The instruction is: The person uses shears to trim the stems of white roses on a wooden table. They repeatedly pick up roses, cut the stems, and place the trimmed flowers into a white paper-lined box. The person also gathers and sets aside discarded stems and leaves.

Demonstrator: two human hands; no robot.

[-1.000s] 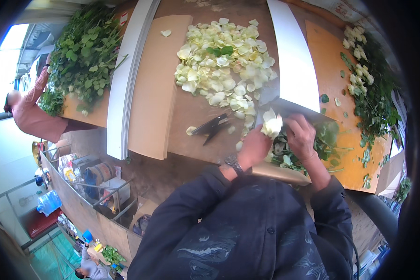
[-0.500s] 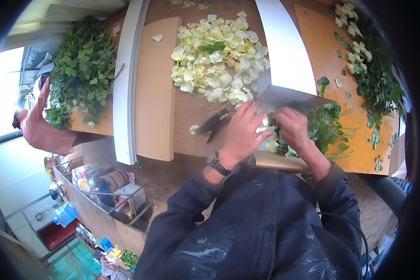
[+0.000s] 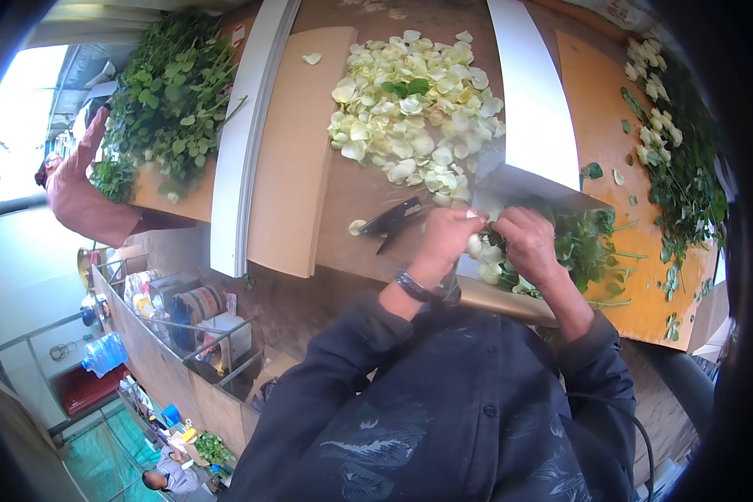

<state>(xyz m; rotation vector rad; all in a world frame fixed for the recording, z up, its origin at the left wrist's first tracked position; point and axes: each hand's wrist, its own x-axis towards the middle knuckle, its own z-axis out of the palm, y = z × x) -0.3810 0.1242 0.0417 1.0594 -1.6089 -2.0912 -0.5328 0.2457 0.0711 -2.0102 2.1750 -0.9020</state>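
Note:
My left hand point(image 3: 443, 241), with a dark band at the wrist, is closed in a pinch, a white petal point(image 3: 473, 215) showing at its fingertips. Close beside it, the fingers of my right hand point(image 3: 527, 241) are curled and pressed together; what they hold is hidden. Just below the fingertips lie white roses point(image 3: 487, 251) on the bench. Their green leafy stems point(image 3: 590, 251) extend right from under my right hand. Beyond my hands spreads a broad heap of pale petals point(image 3: 422, 100) with a few green leaves on top.
A dark phone-like device point(image 3: 391, 219) leans left of my left hand. White panels point(image 3: 535, 92) and tan boards point(image 3: 297, 151) divide the bench. Leafy stems point(image 3: 176, 92) lie far left, more roses point(image 3: 661, 138) right. A person in pink point(image 3: 96, 197) reaches in at left.
My left hand has gone from spread fingers to a pinch, its fingertips now close to the right hand's. The view has shifted, and the person in pink has lowered an arm somewhat.

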